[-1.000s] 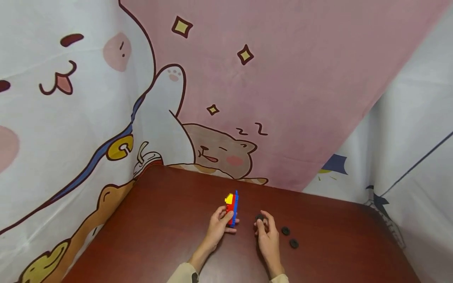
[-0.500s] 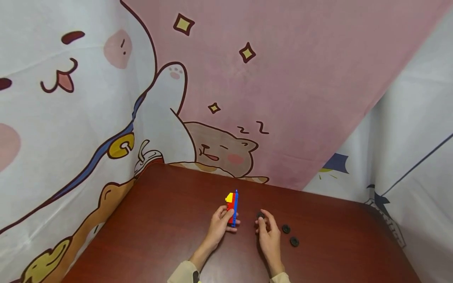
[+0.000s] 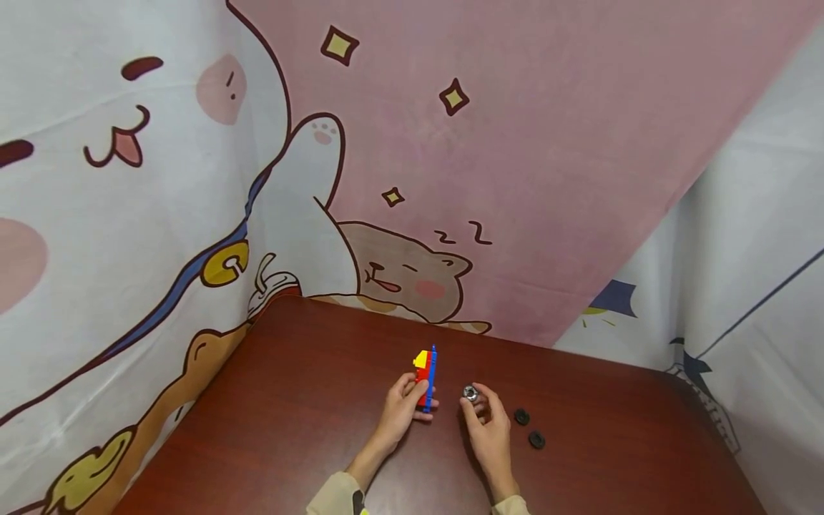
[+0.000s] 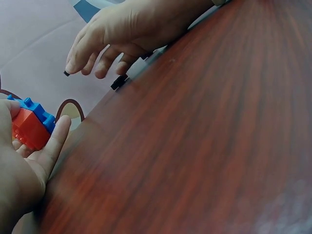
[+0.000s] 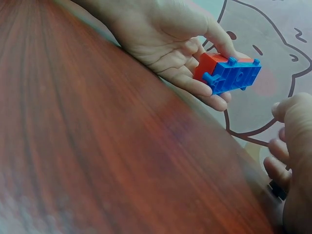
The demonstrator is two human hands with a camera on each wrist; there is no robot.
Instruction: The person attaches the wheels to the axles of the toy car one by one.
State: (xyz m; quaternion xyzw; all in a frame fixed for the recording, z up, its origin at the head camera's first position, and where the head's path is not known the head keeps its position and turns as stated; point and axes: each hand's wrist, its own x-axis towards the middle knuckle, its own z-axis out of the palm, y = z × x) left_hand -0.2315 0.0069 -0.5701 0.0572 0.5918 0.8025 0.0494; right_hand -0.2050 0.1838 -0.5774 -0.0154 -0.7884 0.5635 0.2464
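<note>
My left hand [image 3: 399,413] grips a toy vehicle [image 3: 423,379] of red, yellow and blue plastic blocks, thumb on its side. In the right wrist view, the toy's blue underside [image 5: 236,77] shows short pegs along its edges. My right hand [image 3: 489,422] pinches a small toy wheel [image 3: 471,393] between thumb and fingertips, a short gap away from the vehicle. The wheel's pale, greyish face shows in the head view; only a dark edge [image 4: 67,73] of it appears in the left wrist view. Two black wheels [image 3: 522,416] [image 3: 537,439] lie just right of that hand.
Both hands are above a dark red-brown wooden table [image 3: 309,415]. A cloth with cartoon animals [image 3: 405,279] hangs behind the table's far edge and along its left side. White cloth [image 3: 753,286] hangs on the right.
The wheel in my right fingers has turned from its dark side to a pale face. The left hand keeps its grip on the vehicle. The head view has shifted slightly.
</note>
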